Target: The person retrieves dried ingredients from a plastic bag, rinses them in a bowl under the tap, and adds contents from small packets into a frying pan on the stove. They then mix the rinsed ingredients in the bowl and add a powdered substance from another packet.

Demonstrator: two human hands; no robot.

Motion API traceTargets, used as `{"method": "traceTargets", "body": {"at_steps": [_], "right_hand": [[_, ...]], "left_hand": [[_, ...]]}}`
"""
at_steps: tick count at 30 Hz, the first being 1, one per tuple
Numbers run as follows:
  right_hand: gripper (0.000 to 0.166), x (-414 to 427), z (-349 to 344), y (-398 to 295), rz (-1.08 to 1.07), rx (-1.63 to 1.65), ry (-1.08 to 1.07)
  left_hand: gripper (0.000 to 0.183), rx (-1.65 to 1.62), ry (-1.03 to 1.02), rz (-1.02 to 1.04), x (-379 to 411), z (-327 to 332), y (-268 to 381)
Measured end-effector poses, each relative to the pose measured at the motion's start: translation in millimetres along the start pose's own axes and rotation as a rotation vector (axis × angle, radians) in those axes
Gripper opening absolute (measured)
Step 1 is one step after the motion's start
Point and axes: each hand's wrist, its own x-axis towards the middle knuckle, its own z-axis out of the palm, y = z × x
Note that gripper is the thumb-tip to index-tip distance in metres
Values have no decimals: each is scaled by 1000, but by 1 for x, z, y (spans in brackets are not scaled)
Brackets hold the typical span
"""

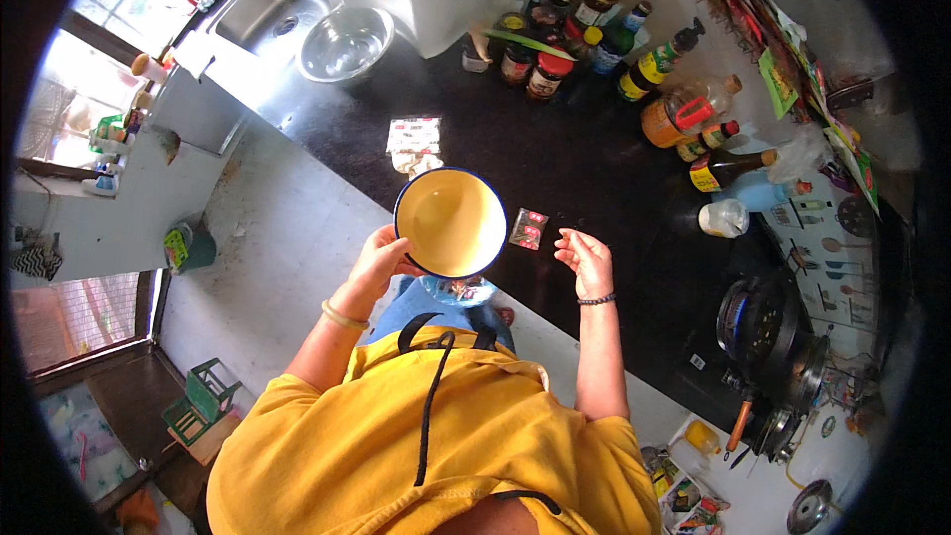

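My left hand (383, 260) grips a yellow enamel bowl (451, 223) by its dark blue rim, with the thumb on the upper side. The bowl is tipped so its inside faces me, and only smooth yellow surface shows in it. My right hand (587, 261) hovers over the black countertop (594, 163), thumb and fingertips drawn together. A tiny brownish speck shows at those fingertips; I cannot tell whether it is held. Between bowl and right hand lies a small dark packet (529, 229) with red and white markings. Behind the bowl is a white packet (414, 135) with red print.
Sauce bottles and jars (550, 74) crowd the back of the counter. A steel sink (275, 7) and glass bowl (345, 44) stand at upper left. At right, a wok (765, 319) sits on the stove, its wooden handle (738, 423) pointing outward. A blue plastic bag (459, 291) hangs below the bowl.
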Motion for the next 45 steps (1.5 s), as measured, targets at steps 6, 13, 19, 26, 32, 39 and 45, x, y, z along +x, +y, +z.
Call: {"method": "traceTargets", "body": {"at_steps": [6,13,19,26,32,39,45], "right_hand": [[15,-31,-64,-57,-310,40,312],[11,-131,-265,-168,-877,-358,1127],[55,-179,-495,-150,-177,-772,1213],[42,-180,-506,-138,-516,-708,1165],[22,-174,-464,-143,-387,-816,1280],[23,-84,-281,-112,-596,-875,763],[16,-15,-76,-39,-486,-972,192]], "left_hand": [[27,-3,-60,-3,9,5,7],[26,36,-42,48,41,19,0],[26,-28,-127,72,82,35,-10],[29,-146,-152,107,120,45,-26],[23,-122,-95,149,135,46,-32],[23,-118,-123,115,129,48,-27],[27,-57,-16,56,136,40,-32]]}}
